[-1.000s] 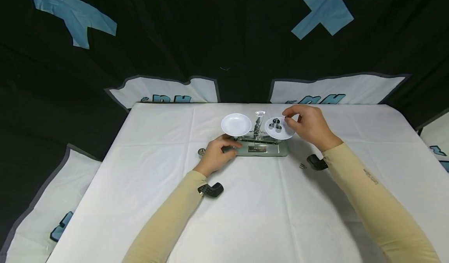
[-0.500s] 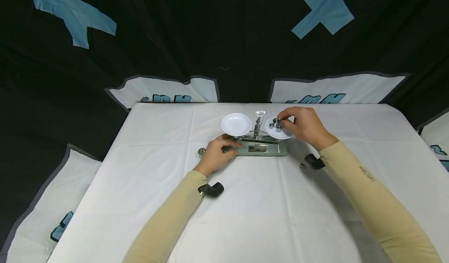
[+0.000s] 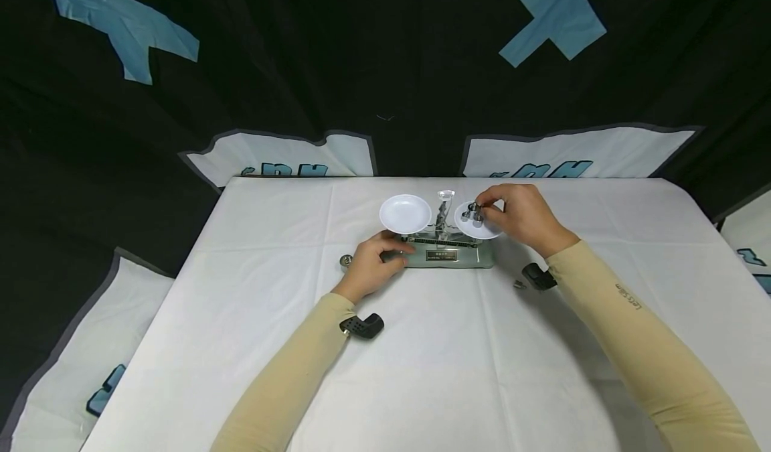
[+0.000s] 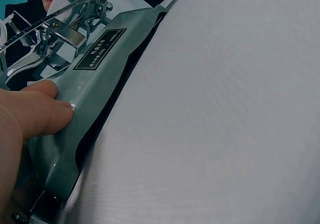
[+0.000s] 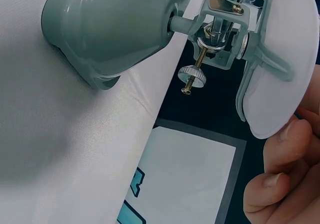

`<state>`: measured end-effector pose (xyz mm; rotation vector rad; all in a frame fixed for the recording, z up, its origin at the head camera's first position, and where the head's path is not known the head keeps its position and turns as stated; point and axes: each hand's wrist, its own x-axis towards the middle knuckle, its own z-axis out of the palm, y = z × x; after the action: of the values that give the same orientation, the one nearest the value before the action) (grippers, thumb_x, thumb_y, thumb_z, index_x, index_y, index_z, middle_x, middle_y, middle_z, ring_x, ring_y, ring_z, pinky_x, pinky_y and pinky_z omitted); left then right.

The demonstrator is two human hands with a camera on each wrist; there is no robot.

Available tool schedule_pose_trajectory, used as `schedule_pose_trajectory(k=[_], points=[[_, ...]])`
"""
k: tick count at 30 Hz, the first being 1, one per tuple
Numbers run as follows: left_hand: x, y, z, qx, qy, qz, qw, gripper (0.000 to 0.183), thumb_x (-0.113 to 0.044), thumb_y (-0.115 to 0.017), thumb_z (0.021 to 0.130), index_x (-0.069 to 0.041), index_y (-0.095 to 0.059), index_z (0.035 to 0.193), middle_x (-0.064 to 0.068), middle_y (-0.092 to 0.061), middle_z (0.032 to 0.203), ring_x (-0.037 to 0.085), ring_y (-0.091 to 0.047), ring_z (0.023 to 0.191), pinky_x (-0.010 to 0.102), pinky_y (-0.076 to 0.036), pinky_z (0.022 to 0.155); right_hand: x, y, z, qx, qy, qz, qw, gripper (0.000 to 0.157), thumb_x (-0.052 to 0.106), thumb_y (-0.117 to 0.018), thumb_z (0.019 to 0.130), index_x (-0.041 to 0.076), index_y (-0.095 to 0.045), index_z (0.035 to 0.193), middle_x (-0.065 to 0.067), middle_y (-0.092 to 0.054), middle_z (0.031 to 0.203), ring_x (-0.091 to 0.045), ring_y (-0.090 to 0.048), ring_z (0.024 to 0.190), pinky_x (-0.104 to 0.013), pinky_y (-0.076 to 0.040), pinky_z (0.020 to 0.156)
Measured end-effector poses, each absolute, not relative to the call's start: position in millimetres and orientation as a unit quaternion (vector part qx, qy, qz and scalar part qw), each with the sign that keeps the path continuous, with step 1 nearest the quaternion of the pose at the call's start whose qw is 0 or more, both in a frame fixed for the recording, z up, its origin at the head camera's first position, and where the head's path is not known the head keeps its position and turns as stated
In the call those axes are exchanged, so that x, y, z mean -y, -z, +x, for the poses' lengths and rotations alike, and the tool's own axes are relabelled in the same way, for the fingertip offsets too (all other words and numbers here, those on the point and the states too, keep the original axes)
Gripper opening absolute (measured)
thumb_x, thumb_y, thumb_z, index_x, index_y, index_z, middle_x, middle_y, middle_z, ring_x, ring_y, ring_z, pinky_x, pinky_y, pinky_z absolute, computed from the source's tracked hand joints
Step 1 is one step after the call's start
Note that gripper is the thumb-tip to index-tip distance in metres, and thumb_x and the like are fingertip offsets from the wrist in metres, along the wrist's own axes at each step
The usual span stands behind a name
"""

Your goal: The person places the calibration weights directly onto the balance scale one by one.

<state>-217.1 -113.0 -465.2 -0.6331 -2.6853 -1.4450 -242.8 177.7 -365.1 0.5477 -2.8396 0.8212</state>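
Note:
A green-grey balance scale [image 3: 458, 258] stands on the white table, its left pan [image 3: 405, 214] bare. Small silver weights [image 3: 468, 216] cluster on the right pan [image 3: 490, 231]. My right hand [image 3: 530, 221] pinches a silver weight [image 3: 478, 206] between thumb and index finger, right at that cluster. The right wrist view shows curled fingers [image 5: 280, 186] beside the pan's rim; the pan hides the weights there. My left hand [image 3: 370, 264] grips the left end of the base, and in the left wrist view its thumb [image 4: 52, 116] presses the front face.
A round silver piece [image 3: 346, 260] lies left of my left hand. Small metal pieces [image 3: 519, 284] lie on the table by the black right wrist camera [image 3: 538, 276]. A clear pointer housing [image 3: 446, 197] rises between the pans. A black curtain [image 3: 385, 70] hangs behind the table.
My right hand has moved slightly left, from the pan's right edge in over the weights, then held nearly still. The left hand and the balance scale stay put.

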Motion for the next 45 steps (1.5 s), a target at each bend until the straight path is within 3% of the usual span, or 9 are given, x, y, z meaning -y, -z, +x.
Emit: schedule_pose_trajectory(k=[6, 21, 25, 36, 45], points=[[113.0, 464.3, -216.8, 0.86, 0.468, -0.205, 0.013, 0.023, -0.008, -0.07, 0.084, -0.008, -0.08, 0.105, 0.014, -0.062, 0.142, 0.031, -0.053, 0.14, 0.047, -0.043, 0.118, -176.8, 365.1, -242.7, 0.945, -0.263, 0.18, 0.068, 0.021, 0.0, -0.064, 0.09, 0.004, -0.077, 0.105, -0.017, -0.077, 0.104, -0.025, -0.059, 0.079, -0.031, -0.044, 0.067], [113.4, 465.7, -217.6, 0.861, 0.463, -0.208, 0.017, 0.024, -0.009, -0.069, 0.084, -0.009, -0.08, 0.105, 0.014, -0.063, 0.142, 0.031, -0.054, 0.14, 0.047, -0.043, 0.119, -175.5, 365.1, -242.0, 0.95, -0.257, 0.168, 0.062, 0.022, 0.001, -0.065, 0.089, 0.005, -0.078, 0.106, -0.017, -0.077, 0.105, -0.026, -0.057, 0.08, -0.033, -0.043, 0.069], [113.4, 465.6, -217.5, 0.861, 0.464, -0.207, 0.016, 0.023, -0.009, -0.069, 0.084, -0.009, -0.08, 0.105, 0.014, -0.063, 0.141, 0.031, -0.054, 0.14, 0.046, -0.042, 0.119, -177.3, 365.3, -241.2, 0.947, -0.259, 0.17, 0.079, 0.023, 0.001, -0.064, 0.088, 0.005, -0.077, 0.107, -0.016, -0.078, 0.103, -0.024, -0.055, 0.071, -0.031, -0.043, 0.065], [113.1, 465.2, -217.8, 0.86, 0.464, -0.209, 0.017, 0.024, -0.009, -0.069, 0.084, -0.008, -0.08, 0.105, 0.015, -0.063, 0.142, 0.031, -0.054, 0.14, 0.047, -0.042, 0.119, -195.6, 358.7, -230.9, 0.93, -0.285, 0.156, 0.172, 0.02, 0.007, -0.064, 0.093, 0.001, -0.076, 0.107, -0.018, -0.077, 0.101, -0.023, -0.05, 0.067, -0.023, -0.04, 0.055], [112.6, 466.8, -218.1, 0.859, 0.468, -0.206, 0.018, 0.023, -0.008, -0.07, 0.084, -0.008, -0.08, 0.105, 0.014, -0.064, 0.14, 0.032, -0.054, 0.139, 0.047, -0.043, 0.119, -220.1, 364.1, -216.7, 0.925, -0.287, 0.143, 0.205, 0.019, 0.009, -0.065, 0.091, 0.002, -0.077, 0.105, -0.017, -0.077, 0.096, -0.007, -0.043, 0.057, -0.019, -0.035, 0.05]])
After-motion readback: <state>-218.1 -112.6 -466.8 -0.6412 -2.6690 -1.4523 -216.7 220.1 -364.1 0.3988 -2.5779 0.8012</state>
